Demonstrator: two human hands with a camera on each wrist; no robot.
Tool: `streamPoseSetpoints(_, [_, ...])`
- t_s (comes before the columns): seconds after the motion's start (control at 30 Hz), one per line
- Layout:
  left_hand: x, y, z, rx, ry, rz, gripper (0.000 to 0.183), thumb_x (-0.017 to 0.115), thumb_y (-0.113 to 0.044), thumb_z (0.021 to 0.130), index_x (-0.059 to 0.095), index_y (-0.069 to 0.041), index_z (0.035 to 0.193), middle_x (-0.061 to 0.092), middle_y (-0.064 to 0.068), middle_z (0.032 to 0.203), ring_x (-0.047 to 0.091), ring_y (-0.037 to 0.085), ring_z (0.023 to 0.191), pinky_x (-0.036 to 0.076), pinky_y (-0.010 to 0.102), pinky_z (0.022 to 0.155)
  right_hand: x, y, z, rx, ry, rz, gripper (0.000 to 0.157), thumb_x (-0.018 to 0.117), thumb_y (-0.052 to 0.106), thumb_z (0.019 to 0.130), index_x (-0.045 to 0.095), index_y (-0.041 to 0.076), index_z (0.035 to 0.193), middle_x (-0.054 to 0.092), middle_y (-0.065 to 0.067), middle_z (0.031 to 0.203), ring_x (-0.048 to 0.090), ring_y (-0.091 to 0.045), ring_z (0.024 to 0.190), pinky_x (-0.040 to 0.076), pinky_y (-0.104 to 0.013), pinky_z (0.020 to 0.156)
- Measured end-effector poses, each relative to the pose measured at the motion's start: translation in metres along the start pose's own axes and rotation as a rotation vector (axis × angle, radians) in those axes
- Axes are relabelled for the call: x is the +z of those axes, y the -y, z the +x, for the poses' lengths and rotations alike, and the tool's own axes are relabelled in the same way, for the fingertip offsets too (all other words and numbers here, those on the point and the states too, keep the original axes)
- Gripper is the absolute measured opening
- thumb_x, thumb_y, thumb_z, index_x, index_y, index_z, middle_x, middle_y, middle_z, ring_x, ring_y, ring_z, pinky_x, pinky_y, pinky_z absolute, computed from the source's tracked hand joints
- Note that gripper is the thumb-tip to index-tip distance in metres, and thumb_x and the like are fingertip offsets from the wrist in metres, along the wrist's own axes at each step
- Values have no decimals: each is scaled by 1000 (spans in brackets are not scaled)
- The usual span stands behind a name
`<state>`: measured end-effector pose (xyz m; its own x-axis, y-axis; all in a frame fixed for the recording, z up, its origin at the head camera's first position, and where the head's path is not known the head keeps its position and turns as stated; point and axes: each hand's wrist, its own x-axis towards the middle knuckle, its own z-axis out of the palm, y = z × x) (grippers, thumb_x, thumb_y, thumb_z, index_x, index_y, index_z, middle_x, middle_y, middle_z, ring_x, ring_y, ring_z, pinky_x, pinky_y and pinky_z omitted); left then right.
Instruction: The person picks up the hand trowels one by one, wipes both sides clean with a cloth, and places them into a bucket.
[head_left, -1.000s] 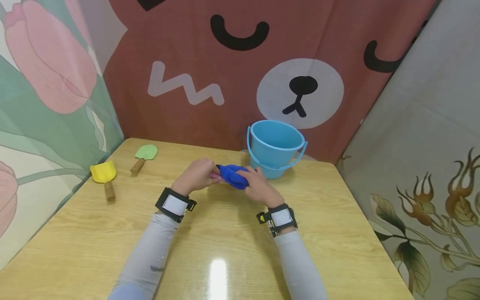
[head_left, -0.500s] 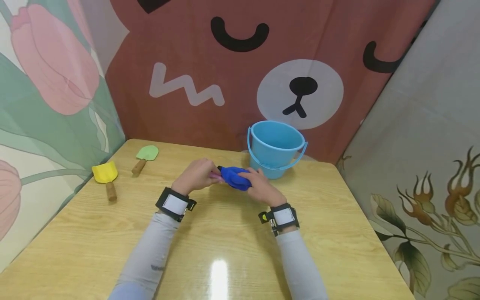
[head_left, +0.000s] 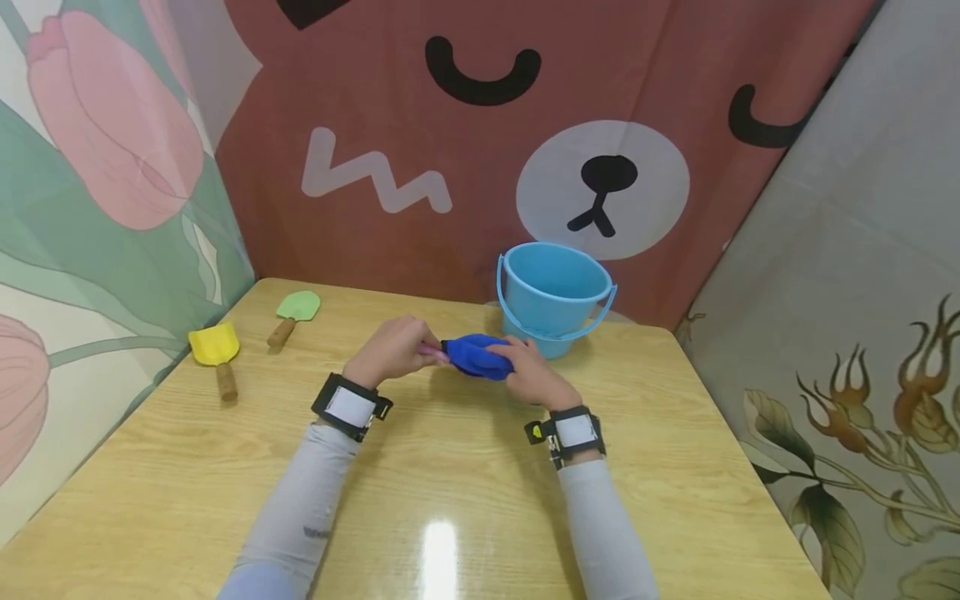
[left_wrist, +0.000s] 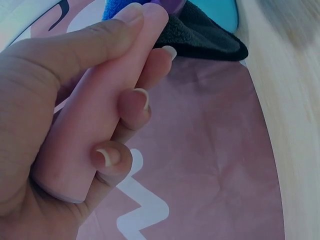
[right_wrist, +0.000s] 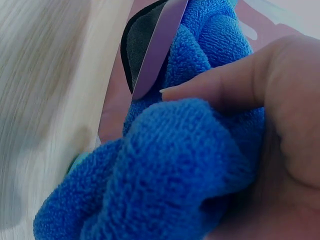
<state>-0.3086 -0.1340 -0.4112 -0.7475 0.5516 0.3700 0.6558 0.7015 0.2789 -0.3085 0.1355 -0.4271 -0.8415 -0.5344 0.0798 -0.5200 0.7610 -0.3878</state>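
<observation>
My left hand [head_left: 393,352] grips the pink handle [left_wrist: 100,105] of a tool, fingers curled round it and thumb along its top. The tool's purple blade [right_wrist: 160,50] shows in the right wrist view, partly covered by a blue cloth [head_left: 476,357]; its full shape is hidden. My right hand [head_left: 538,375] holds the bunched cloth against the blade, thumb on top, other fingers out of sight. A dark grey, black-edged part [left_wrist: 205,37] of the cloth hangs beside the blade. Both hands are above the table, in front of the bucket.
A light blue bucket [head_left: 555,312] with a handle stands at the back of the wooden table [head_left: 712,500]. On the left lie a yellow toy shovel [head_left: 215,343] and a green toy shovel [head_left: 298,306], both with wooden handles. Printed curtains hang behind and on both sides.
My right hand and the cloth have shifted slightly to the right, away from my left hand. My left hand stays nearly in place on the handle.
</observation>
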Motion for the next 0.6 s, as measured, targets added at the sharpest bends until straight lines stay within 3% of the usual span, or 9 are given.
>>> streamPoseSetpoints(0.13, [0,1,0,-5,-1,-1,20,82,-30,88,80,-16,74,66,-13,63,53,2,56,41,26,54,0,-4,1,2,-10,-5,66,48,-6,82,56,10,145,46,-18,152,38,-45,134,35,-61,112])
streamPoseSetpoints(0.33, [-2,2,0,-9,1,-18,23,82,-30,88,79,-13,73,64,-13,61,51,2,55,39,26,54,-2,-9,0,37,2,16,67,49,-6,82,54,12,147,40,-20,157,30,-49,142,31,-64,114])
streamPoseSetpoints(0.6, [-4,1,-1,-33,9,-12,12,84,-26,86,82,-15,81,74,-7,73,59,2,60,47,28,58,-3,-12,-1,33,8,18,69,48,-7,81,53,11,147,43,-19,154,32,-50,140,33,-64,113])
